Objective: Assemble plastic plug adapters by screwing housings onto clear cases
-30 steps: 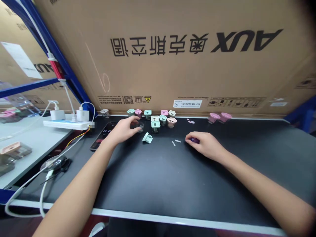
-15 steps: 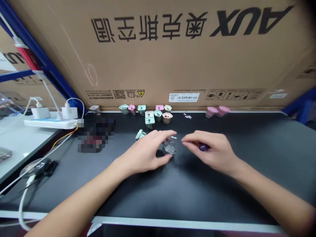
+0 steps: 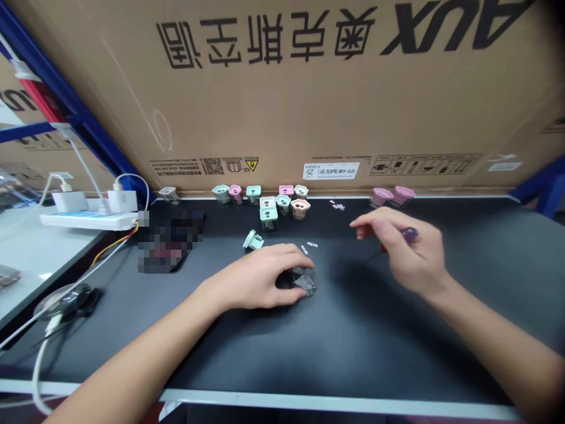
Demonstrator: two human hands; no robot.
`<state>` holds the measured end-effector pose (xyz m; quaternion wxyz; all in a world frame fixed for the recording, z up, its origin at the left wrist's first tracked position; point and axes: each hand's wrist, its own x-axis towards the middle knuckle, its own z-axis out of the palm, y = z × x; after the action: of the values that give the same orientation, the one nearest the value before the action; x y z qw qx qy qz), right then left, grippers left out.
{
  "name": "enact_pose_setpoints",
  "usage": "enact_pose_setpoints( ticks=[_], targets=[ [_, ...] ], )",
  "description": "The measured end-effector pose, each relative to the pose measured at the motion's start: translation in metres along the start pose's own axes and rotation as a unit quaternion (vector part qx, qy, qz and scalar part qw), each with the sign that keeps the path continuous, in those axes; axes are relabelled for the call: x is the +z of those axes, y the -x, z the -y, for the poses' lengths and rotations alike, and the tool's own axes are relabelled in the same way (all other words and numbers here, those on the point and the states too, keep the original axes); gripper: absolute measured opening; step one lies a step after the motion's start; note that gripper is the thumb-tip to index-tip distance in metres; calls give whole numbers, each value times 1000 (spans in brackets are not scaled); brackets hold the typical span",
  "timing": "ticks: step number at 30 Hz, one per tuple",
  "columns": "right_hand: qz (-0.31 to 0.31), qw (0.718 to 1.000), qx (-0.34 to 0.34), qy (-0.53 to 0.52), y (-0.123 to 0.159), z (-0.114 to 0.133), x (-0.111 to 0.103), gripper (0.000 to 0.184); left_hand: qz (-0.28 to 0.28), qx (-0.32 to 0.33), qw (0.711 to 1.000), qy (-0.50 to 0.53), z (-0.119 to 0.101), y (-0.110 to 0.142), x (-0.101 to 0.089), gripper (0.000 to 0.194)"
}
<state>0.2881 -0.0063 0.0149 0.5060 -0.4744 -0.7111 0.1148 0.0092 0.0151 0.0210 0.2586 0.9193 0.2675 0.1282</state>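
My left hand (image 3: 267, 277) rests on the black table, thumb and fingers closed around the side of a small clear plastic dish (image 3: 311, 284). See-through angular pieces show in it. My right hand (image 3: 408, 250) hovers to the right, closed on a slim tool with a purple end (image 3: 410, 235). A bit of red shows under the palm; the tool's tip is hidden or blurred, so its kind is unclear. Just beyond the dish lie two small white slips (image 3: 304, 249). A mint-green plastic piece (image 3: 253, 239) lies tipped over beyond my left hand.
Several pastel plastic pieces (image 3: 268, 215) stand at the back middle, with pink ones (image 3: 382, 196) further right. Pink scraps (image 3: 339, 206) lie between them. A power strip (image 3: 90, 219) with cables is at left. A large cardboard box (image 3: 265, 112) walls off the back.
My right hand has moved right and away from the dish, with the tool still in it. My left fingers have closed in on the dish, which sits slightly nearer me.
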Motion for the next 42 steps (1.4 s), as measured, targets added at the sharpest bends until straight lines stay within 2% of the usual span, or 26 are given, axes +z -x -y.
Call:
enact_pose_setpoints(
  ticks=[4,11,17,24,31,36,42],
  targets=[
    [-24,997,65,-46,-2,-12,0,50,2,-36,999,-13,6,3,-8,34],
    [54,987,129,-79,-1,-18,16,38,9,-53,998,-26,5,3,-11,35],
    [92,982,155,-63,-1,-24,23,38,25,-57,998,-25,5,3,-13,39],
    [121,978,159,-62,0,-25,25,37,38,-52,997,-32,6,4,-13,49],
    [127,977,158,-66,1,-25,25,36,38,-50,997,-37,7,4,-12,45],
    [115,977,158,-81,1,-25,26,36,42,-50,997,-43,7,3,-13,41],
    [71,982,141,-100,1,-24,23,35,36,-51,997,-46,6,3,-13,41]
  ],
)
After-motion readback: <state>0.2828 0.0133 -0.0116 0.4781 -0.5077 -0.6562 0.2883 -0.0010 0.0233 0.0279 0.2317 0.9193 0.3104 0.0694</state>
